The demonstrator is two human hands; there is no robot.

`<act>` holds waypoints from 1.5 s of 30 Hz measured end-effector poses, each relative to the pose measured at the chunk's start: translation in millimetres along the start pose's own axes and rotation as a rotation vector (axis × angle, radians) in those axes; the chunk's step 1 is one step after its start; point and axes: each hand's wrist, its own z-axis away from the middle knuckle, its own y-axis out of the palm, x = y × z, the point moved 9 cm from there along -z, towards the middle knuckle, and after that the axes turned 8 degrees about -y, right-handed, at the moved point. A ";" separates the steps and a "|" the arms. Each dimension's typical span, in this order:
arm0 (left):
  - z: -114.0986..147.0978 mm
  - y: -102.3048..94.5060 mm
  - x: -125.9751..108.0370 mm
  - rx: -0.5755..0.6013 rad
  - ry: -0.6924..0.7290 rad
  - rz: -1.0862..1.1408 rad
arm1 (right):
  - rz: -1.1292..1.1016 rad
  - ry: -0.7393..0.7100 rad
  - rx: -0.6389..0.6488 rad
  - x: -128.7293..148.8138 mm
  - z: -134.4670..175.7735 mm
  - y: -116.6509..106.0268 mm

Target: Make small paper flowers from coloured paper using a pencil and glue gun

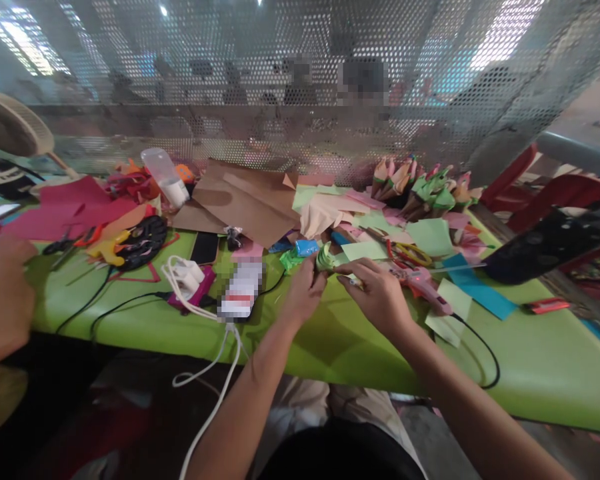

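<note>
Just above the table's front half, my left hand (307, 293) is closed around a piece of light-green rolled paper (325, 259). My right hand (377, 290) comes in from the right, its fingers bent into a pinch and the index finger reaching the paper's lower edge. A small pale thing (355, 283) shows under its fingers, too small to name. Right of that hand lies a pink hot glue gun (430, 293) with a black cord. Yellow-handled scissors (413, 253) rest behind it. Small blue and green packets (307, 248) lie just beyond my left hand.
The green table (520, 360) holds a plugged-in phone (243, 290), white chargers (186, 275), brown paper (250, 200) and finished-looking paper flowers (430, 187). A black bottle-like object (545, 243) lies right. At the left are another person's arm (5, 293) and a fan (13, 123). Perforated mesh stands behind.
</note>
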 end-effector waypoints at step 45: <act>2.5 2.2 -1.9 0.008 -0.028 -0.012 | -0.055 0.026 0.019 5.5 2.0 8.8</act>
